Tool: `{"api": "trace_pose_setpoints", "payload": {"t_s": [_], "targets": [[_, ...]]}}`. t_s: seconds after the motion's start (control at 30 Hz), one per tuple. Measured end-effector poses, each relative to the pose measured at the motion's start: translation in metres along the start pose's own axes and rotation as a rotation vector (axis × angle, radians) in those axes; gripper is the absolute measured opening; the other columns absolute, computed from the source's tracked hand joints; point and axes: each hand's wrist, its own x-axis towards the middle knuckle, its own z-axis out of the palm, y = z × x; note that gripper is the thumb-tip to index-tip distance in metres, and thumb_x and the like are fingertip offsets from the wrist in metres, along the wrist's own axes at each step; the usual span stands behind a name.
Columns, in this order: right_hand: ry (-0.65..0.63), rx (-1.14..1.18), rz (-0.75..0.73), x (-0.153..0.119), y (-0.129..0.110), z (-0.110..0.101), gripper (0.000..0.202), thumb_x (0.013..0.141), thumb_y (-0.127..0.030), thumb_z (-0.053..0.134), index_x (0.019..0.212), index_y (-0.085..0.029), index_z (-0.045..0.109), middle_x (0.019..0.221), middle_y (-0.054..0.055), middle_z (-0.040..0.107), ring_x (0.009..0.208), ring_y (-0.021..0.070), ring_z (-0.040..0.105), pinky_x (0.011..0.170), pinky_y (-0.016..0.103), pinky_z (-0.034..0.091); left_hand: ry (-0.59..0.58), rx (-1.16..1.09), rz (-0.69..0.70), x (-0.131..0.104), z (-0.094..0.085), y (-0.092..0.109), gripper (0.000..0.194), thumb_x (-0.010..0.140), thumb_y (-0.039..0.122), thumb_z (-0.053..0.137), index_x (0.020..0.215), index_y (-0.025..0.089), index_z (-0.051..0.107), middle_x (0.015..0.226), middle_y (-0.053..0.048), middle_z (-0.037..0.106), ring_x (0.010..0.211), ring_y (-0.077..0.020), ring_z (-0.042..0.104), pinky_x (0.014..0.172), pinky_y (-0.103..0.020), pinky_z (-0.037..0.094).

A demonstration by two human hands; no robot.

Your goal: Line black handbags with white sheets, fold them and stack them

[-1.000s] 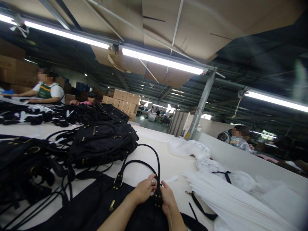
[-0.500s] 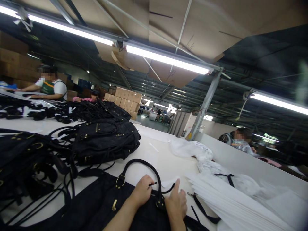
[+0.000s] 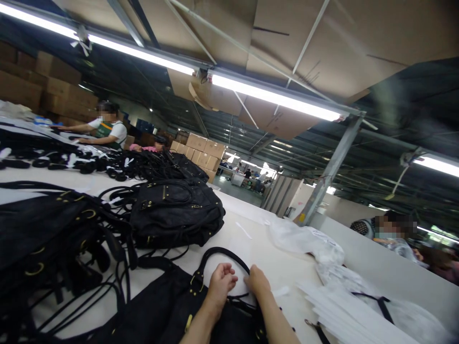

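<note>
No legible text. Stacked brown cardboard cartons bear faint printed marks, too small to read. Crumpled translucent white plastic bag on white worktop shows dark print, unreadable.

Both bare forearms reach forward and lean inward, the left hand loosely cupped with its fingers bent, the right hand just beside it, its knuckles bent and fingertips partly hidden.
</note>
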Motion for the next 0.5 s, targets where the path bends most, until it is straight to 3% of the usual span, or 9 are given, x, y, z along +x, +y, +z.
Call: {"api": "trace_pose_setpoints", "payload": {"t_s": [0.1, 0.2, 0.37, 0.5], "targets": [[0.005, 0.023, -0.063, 0.0, 0.002, -0.01, 0.02, 0.086, -0.006, 0.042, 0.087, -0.016, 0.059, 0.099, 0.015, 0.068, 0.098, 0.0241, 0.066, 0.079, 0.031, 0.044, 0.041, -0.084, -0.061, 0.0, -0.001, 0.008, 0.026, 0.071, 0.023, 0.068, 0.092, 0.016, 0.055, 0.091, -0.005, 0.061, 0.076, -0.0133, 0.063, 0.071, -0.025, 0.05], [0.024, 0.067, -0.196, -0.008, 0.01, -0.042, 0.018, 0.091, -0.011, 0.036, 0.091, -0.017, 0.053, 0.098, 0.012, 0.066, 0.095, 0.0208, 0.063, 0.08, 0.029, 0.042, 0.028, -0.152, -0.133, -0.005, 0.002, 0.023, 0.035, 0.069, 0.028, 0.074, 0.094, 0.016, 0.053, 0.091, -0.007, 0.06, 0.067, -0.0124, 0.06, 0.055, -0.021, 0.043], [-0.025, 0.106, -0.362, -0.061, 0.028, -0.084, 0.009, 0.091, -0.015, 0.04, 0.094, -0.021, 0.046, 0.08, 0.002, 0.063, 0.078, 0.0173, 0.06, 0.071, 0.025, 0.039, -0.196, -0.271, -0.101, -0.026, 0.018, 0.07, 0.059, 0.062, 0.041, 0.082, 0.106, 0.017, 0.052, 0.106, -0.011, 0.062, 0.058, -0.0063, 0.053, 0.042, -0.016, 0.026], [-0.063, 0.106, -0.44, -0.104, 0.028, -0.103, 0.016, 0.085, -0.015, 0.046, 0.1, -0.02, 0.051, 0.082, 0.004, 0.063, 0.08, 0.0204, 0.058, 0.072, 0.028, 0.038, -0.348, -0.275, -0.008, -0.042, 0.031, 0.105, 0.068, 0.059, 0.037, 0.087, 0.114, 0.019, 0.054, 0.091, -0.004, 0.064, 0.044, -0.0014, 0.038, 0.039, -0.016, 0.015]]}}
